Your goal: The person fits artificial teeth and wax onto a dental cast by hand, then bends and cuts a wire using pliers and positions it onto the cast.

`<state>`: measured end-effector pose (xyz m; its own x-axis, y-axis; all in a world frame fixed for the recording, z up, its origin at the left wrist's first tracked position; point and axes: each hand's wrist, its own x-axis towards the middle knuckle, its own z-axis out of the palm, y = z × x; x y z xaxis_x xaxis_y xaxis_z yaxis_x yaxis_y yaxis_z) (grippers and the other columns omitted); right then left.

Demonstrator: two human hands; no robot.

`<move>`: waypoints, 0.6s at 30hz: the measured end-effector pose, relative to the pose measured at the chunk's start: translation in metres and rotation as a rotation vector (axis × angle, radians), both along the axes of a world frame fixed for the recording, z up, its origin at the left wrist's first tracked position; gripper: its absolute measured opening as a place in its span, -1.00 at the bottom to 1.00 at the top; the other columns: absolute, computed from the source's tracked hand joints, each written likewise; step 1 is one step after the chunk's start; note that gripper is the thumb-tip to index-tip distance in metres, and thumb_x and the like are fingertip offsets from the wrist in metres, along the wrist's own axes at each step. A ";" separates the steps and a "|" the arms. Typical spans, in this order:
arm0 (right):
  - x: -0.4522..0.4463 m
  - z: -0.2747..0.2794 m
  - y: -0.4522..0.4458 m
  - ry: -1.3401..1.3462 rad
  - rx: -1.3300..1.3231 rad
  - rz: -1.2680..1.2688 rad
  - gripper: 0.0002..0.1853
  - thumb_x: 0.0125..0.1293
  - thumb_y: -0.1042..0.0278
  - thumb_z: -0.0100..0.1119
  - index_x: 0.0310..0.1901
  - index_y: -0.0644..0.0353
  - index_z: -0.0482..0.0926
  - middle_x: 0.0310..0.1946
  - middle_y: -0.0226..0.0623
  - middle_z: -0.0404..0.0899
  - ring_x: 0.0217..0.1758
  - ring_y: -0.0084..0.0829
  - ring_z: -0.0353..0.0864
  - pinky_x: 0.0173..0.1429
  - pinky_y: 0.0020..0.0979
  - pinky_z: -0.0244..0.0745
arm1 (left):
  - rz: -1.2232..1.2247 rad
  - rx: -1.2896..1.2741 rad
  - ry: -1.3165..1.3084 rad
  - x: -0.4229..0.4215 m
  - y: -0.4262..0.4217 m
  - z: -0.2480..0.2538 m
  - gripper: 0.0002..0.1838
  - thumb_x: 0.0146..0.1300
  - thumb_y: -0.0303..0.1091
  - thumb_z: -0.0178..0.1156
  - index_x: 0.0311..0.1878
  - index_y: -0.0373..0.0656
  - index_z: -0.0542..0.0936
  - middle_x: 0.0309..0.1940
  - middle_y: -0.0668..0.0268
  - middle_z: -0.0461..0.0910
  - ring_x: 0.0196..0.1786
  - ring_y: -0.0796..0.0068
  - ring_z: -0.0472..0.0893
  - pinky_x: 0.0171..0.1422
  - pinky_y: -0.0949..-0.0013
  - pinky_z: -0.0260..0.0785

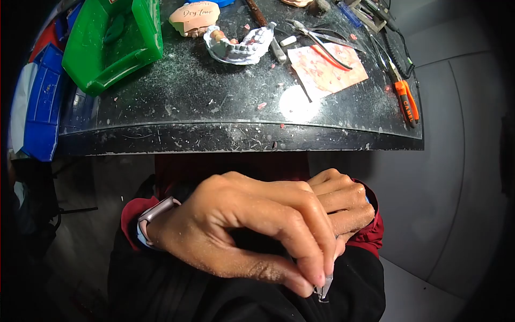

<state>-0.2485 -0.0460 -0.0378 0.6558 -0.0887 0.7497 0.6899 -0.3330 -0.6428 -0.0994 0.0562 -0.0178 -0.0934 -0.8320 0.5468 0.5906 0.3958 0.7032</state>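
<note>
Over my lap, my left hand [257, 220] reaches across in front, with thumb and fingertips pinched on a small bent metal wire [322, 299]. My right hand [346, 204] is partly hidden behind it, with the fingers curled closed. A narrow metal tool tip [325, 286] sticks out below the fingers, against the wire. It appears to belong to a tool in my right hand; its handle is covered, so I cannot tell its kind. Fine pale dust coats the skin of both hands.
The dark workbench [214, 102] carries a dental cast [238, 51], a labelled plaster block [194, 19], a green bin [112, 48], red-handled pliers [322, 43] on a pink-stained sheet [343, 75], and orange-handled pliers [406, 102]. A blue bin [40, 107] stands left.
</note>
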 end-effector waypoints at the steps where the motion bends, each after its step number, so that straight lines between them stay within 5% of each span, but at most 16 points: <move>1: 0.000 0.001 -0.001 0.018 -0.010 0.018 -0.61 0.17 0.18 0.30 -0.63 0.31 0.48 -0.66 -0.22 0.39 -0.72 -0.40 0.38 -0.73 -0.49 0.18 | -0.004 0.022 -0.028 0.000 0.001 0.002 -0.86 -0.02 -0.49 0.40 -0.38 -0.30 0.65 -0.38 0.09 0.65 -0.18 0.17 0.63 -0.14 0.30 0.52; 6: -0.004 0.000 -0.007 0.124 -0.040 0.110 -0.62 0.17 0.18 0.29 -0.63 0.29 0.49 -0.63 -0.18 0.45 -0.70 -0.40 0.43 -0.71 -0.49 0.21 | 0.192 0.035 -0.028 -0.005 0.011 0.005 -0.89 -0.01 -0.57 0.38 -0.43 -0.35 0.62 -0.46 0.04 0.62 -0.36 0.23 0.66 -0.30 0.38 0.55; 18: -0.010 0.005 -0.013 0.330 0.001 0.248 -0.65 0.17 0.24 0.30 -0.63 0.25 0.45 -0.68 -0.29 0.32 -0.72 -0.38 0.37 -0.71 -0.42 0.14 | 0.091 0.248 -0.180 0.009 0.019 0.016 -0.89 -0.03 -0.59 0.37 -0.49 -0.32 0.59 -0.40 -0.04 0.63 -0.26 0.14 0.68 -0.15 0.29 0.59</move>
